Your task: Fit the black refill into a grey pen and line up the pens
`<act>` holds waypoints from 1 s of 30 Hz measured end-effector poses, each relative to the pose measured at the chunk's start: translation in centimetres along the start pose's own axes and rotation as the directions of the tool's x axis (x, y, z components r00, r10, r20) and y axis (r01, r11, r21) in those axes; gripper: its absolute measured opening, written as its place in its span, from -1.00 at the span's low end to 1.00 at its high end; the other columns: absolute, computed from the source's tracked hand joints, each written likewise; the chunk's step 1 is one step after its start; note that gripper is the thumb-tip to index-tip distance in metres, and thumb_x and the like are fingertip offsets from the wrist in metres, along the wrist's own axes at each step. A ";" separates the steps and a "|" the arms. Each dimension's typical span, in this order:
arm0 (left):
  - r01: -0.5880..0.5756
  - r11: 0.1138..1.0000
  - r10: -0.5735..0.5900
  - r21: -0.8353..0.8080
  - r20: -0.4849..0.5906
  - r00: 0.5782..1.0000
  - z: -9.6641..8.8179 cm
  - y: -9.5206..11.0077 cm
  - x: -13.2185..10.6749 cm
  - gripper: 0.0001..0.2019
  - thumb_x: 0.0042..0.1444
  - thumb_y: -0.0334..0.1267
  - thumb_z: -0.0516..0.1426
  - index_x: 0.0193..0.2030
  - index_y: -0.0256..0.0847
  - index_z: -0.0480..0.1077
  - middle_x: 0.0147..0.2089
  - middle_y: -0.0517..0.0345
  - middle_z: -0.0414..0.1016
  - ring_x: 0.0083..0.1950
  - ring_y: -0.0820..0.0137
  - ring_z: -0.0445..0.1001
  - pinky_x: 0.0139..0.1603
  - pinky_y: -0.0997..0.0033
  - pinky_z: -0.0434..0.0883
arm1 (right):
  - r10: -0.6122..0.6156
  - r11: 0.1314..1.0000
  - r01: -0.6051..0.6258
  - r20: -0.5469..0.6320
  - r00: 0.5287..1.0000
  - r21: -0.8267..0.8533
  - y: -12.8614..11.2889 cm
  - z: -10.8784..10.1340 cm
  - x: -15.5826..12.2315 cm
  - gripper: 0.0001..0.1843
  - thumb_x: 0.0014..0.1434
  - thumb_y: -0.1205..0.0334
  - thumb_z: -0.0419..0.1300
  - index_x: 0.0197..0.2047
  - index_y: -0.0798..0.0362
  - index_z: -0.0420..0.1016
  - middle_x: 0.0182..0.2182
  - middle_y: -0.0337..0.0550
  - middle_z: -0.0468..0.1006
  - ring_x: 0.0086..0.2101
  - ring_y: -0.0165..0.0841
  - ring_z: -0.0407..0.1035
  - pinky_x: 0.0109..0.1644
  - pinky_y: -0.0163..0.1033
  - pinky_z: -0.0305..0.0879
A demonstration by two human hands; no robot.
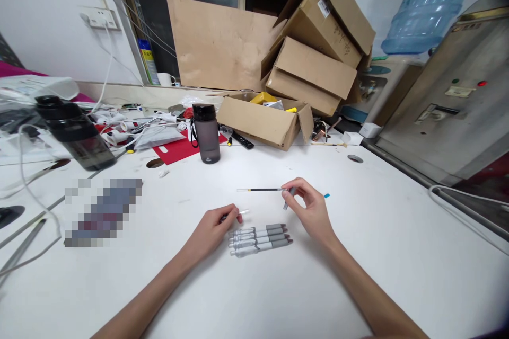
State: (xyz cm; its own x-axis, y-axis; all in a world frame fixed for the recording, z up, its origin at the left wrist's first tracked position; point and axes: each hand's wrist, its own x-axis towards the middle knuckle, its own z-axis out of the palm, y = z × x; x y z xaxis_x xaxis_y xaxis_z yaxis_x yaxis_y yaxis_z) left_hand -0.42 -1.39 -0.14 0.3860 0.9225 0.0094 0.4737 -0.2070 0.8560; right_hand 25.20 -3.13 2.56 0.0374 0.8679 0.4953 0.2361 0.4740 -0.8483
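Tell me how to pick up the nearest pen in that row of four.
Probably pinch the nearest pen by its grey right end, from above and the near side. It lies flat against the next pen, so its far side is blocked.

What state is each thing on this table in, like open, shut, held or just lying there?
Left hand, closed on a small pen part.
Right hand, pinching one end of a thin refill.
Pens, four lying side by side, untouched.
Upright bottle, lid shut.
Front box, flaps open.
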 end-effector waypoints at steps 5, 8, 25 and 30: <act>-0.004 1.000 0.004 0.008 0.001 1.000 0.0 -0.1 0.1 -0.51 0.39 0.11 -0.08 -0.29 -0.18 0.48 -0.49 0.29 0.11 -0.41 0.38 0.07 -0.35 0.40 0.05 | -0.031 0.999 0.031 -0.004 1.000 0.025 -0.6 0.0 -0.1 -0.91 0.31 0.14 0.26 -0.19 -0.06 0.54 -0.31 -0.19 0.45 -0.37 -0.33 0.34 -0.15 -0.12 0.35; -0.002 1.000 0.002 0.013 0.002 1.000 0.0 -0.2 0.2 -0.51 0.39 0.12 -0.08 -0.28 -0.18 0.48 -0.49 0.30 0.11 -0.42 0.39 0.07 -0.35 0.40 0.05 | -0.055 0.998 0.056 -0.011 0.998 0.026 -0.8 0.0 -0.2 -0.92 0.31 0.15 0.26 -0.19 -0.05 0.54 -0.33 -0.20 0.44 -0.37 -0.33 0.33 -0.15 -0.10 0.34; 0.004 1.000 -0.004 0.024 0.004 1.000 0.0 -0.2 0.2 -0.52 0.39 0.11 -0.07 -0.28 -0.18 0.48 -0.49 0.29 0.12 -0.42 0.39 0.08 -0.35 0.41 0.05 | -0.105 0.992 0.106 -0.017 0.994 0.066 -0.9 0.1 -0.3 -0.99 0.28 0.26 0.29 -0.21 -0.04 0.53 -0.37 -0.25 0.43 -0.37 -0.35 0.33 -0.13 -0.12 0.29; 0.000 1.000 0.000 0.025 0.003 1.000 0.0 -0.4 0.1 -0.52 0.39 0.11 -0.07 -0.28 -0.17 0.49 -0.50 0.30 0.10 -0.42 0.38 0.07 -0.36 0.41 0.04 | -0.106 0.993 0.106 -0.005 0.994 0.059 -0.9 0.1 -0.4 -0.99 0.28 0.26 0.29 -0.21 -0.04 0.54 -0.37 -0.24 0.44 -0.36 -0.35 0.33 -0.14 -0.12 0.28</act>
State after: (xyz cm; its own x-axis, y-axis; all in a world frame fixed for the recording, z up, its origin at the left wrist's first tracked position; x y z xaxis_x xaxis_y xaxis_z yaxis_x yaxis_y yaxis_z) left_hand -0.55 -1.18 -0.45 0.3878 0.9217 0.0079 0.4934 -0.2149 0.8428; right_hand 24.89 -3.87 3.09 0.0166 0.8119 0.5836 0.1808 0.5716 -0.8003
